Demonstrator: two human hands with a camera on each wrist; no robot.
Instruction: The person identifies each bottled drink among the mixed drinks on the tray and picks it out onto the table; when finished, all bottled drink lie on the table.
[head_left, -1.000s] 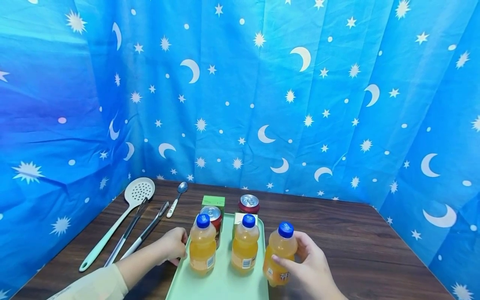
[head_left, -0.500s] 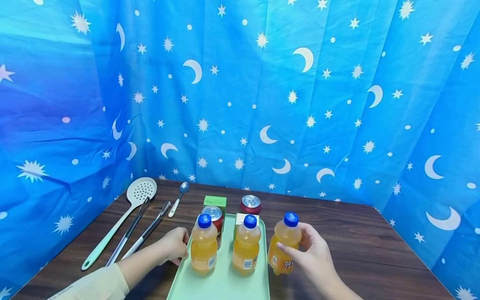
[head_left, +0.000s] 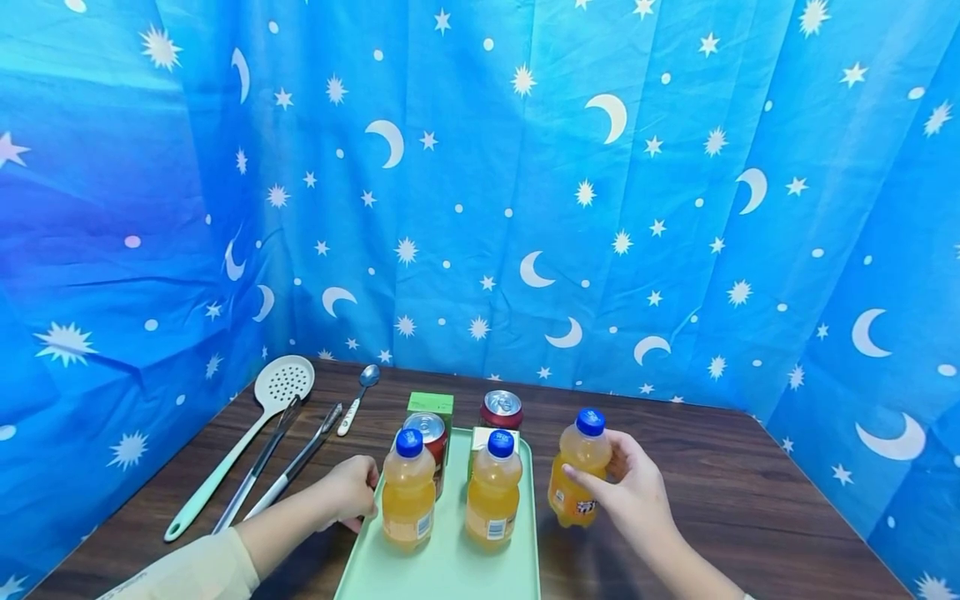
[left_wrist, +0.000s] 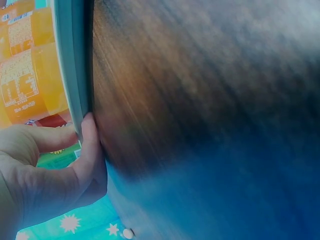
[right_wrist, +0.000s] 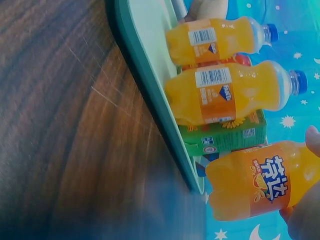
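My right hand grips an orange soda bottle with a blue cap, just right of the green tray. In the right wrist view, this bottle's base is raised clear of the tray. My left hand pinches the tray's left rim between thumb and fingers, as the left wrist view shows. Two more soda bottles stand upright on the tray: a left one and a right one. Behind the left one are a soda can and a green carton. A second carton is partly hidden behind the right one.
Another red can stands at the back. On the left of the dark wooden table lie a slotted skimmer, metal tongs and a small spoon. A blue star-patterned cloth hangs behind and at both sides.
My right hand has carried its soda bottle to the right and away from me, further from the tray. The left hand stays at the tray's rim.
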